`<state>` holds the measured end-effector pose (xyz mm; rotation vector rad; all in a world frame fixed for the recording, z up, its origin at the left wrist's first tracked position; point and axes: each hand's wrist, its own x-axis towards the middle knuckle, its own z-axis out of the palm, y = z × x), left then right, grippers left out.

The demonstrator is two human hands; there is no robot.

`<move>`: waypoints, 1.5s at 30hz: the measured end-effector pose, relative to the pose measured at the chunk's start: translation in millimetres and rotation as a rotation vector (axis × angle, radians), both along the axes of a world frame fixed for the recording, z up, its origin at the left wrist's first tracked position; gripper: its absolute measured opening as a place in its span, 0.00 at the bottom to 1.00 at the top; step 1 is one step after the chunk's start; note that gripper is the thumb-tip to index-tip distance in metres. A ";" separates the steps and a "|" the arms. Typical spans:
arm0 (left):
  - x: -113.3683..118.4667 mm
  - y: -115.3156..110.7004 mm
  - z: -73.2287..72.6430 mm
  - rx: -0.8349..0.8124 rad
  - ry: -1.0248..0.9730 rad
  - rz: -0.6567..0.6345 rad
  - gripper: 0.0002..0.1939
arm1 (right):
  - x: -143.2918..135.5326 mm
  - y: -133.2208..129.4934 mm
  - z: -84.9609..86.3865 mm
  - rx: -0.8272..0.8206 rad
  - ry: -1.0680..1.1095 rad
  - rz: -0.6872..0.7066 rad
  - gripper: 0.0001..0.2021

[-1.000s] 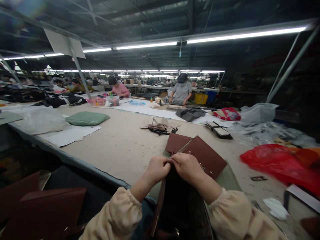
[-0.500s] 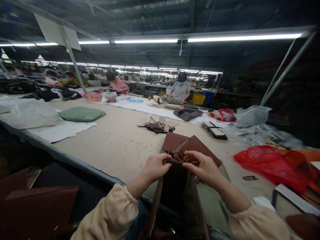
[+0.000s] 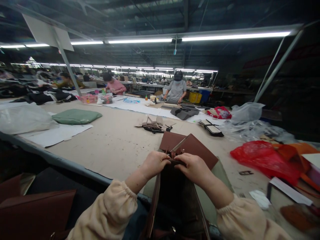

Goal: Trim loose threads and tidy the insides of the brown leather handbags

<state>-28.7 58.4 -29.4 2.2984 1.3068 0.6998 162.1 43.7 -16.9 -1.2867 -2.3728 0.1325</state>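
A brown bag [image 3: 200, 213] with a dark inside hangs over the table's near edge, its mouth towards me. My left hand [image 3: 156, 163] pinches the bag's far rim between thumb and fingers. Close beside it on the right, my right hand [image 3: 191, 165] grips the same rim, thumb below and fingers on top. Thin brown straps show just beyond the fingertips. Behind the hands a flat brown panel [image 3: 200, 149] lies on the table over a greenish sheet.
On the table [image 3: 117, 143] are a pile of strips [image 3: 156, 125], a green pouch [image 3: 77, 116], a red plastic bag [image 3: 262, 158] and clear plastic [image 3: 247, 113]. Brown pieces [image 3: 35, 213] lie at lower left. A person in grey [image 3: 176, 90] works across the table.
My right hand has moved left along the rim, nearer my left hand, and its fingers have closed down more. The whole view has shifted slightly.
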 end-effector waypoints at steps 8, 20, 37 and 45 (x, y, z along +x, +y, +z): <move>-0.8 -0.1 3.2 -0.049 -0.041 -0.029 0.10 | 2.1 -8.0 6.6 0.136 -0.079 0.036 0.04; 0.8 -0.9 1.7 0.009 -0.008 -0.009 0.09 | -3.0 -7.0 4.3 0.172 -0.127 0.008 0.02; 1.1 2.9 1.7 0.055 0.126 -0.064 0.11 | -6.3 -6.4 0.4 0.141 -0.138 -0.081 0.04; 4.6 -0.4 7.3 0.111 0.218 -0.008 0.15 | -9.9 -5.4 1.0 0.118 -0.192 -0.125 0.05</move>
